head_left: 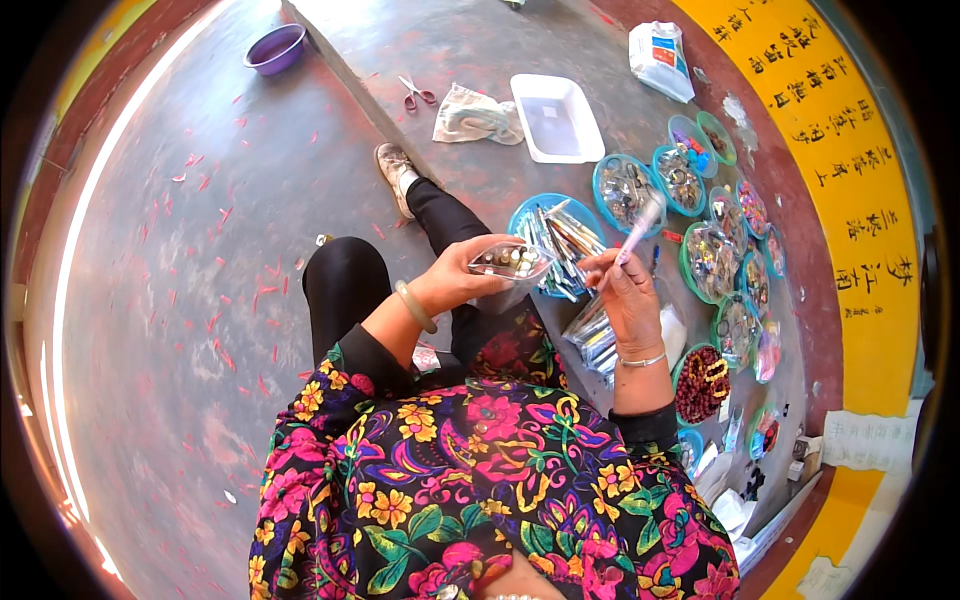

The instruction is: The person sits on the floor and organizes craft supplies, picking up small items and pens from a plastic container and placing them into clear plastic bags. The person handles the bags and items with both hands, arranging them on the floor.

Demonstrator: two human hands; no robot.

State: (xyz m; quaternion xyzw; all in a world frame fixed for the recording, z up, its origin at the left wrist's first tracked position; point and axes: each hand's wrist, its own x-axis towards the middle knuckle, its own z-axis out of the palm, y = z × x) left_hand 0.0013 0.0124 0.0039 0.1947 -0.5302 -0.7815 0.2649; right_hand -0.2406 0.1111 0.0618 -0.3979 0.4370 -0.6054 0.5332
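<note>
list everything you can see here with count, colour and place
purple bowl: 1, purple, far left on the floor
scissors: 1, red handles, on the raised slab
cloth: 1, pale, beside the scissors
white tray: 1, white, right of the cloth
white packet: 1, white with blue, far right
round dishes: a dozen or so, blue and green rims, filled with small parts, curving along the right
blue dish of long packets: 1, blue, between the hands
red beads dish: 1, dark red, near right
clear bag: 1, transparent, holding small pieces, in the left hand
thin stick: 1, pale pink, in the right hand
left hand: grips the bag
right hand: pinches the stick
</note>
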